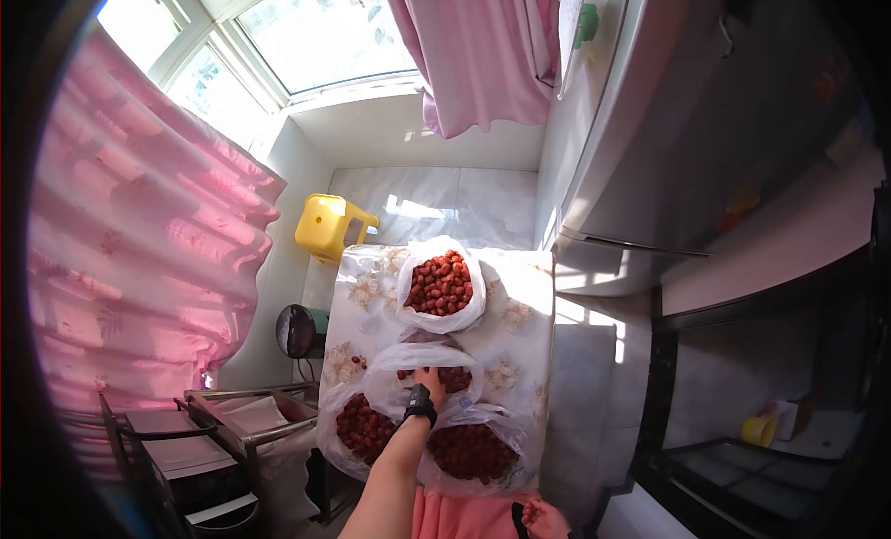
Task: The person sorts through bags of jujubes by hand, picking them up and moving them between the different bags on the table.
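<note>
Red fruits lie in the middle plastic bag, at the left hand; finger spread indeterminate. Fuller bags on the tabletop: one beyond the fingers, two nearer. Right hand: grip unclear.

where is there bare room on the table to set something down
Bare cloth on the table runs between the far bag and the right edge. Another patch lies left of that bag, toward the yellow stool. The near half is crowded: three bags bunch together, the left hand in the middle one.
</note>
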Available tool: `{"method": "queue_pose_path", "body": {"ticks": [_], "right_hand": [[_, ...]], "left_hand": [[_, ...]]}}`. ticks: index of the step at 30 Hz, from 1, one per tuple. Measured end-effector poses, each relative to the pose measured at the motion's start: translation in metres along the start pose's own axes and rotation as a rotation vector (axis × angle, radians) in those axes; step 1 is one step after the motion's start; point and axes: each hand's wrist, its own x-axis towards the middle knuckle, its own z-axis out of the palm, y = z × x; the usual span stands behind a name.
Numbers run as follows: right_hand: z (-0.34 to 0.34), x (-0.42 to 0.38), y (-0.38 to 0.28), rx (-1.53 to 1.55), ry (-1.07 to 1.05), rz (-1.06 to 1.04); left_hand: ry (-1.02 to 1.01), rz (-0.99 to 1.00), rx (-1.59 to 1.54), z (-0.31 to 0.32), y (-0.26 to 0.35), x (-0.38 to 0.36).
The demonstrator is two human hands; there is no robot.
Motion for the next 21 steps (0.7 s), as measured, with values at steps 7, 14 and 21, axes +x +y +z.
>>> {"method": "queue_pose_path", "body": {"ticks": [7,14,21], "right_hand": [[0.027,-0.014,0.010,-0.114,-0.066,-0.043],[0.082,-0.021,0.027,-0.122,-0.086,-0.126],[0.146,-0.034,0.054,-0.366,-0.281,-0.238]], "left_hand": [[0.116,-0.040,-0.165,-0.022,0.012,-0.005],[-0.168,-0.063,-0.751,-0.057,0.038,-0.065],[-1.067,0.102,-1.170,-0.147,0.089,-0.189]]}}
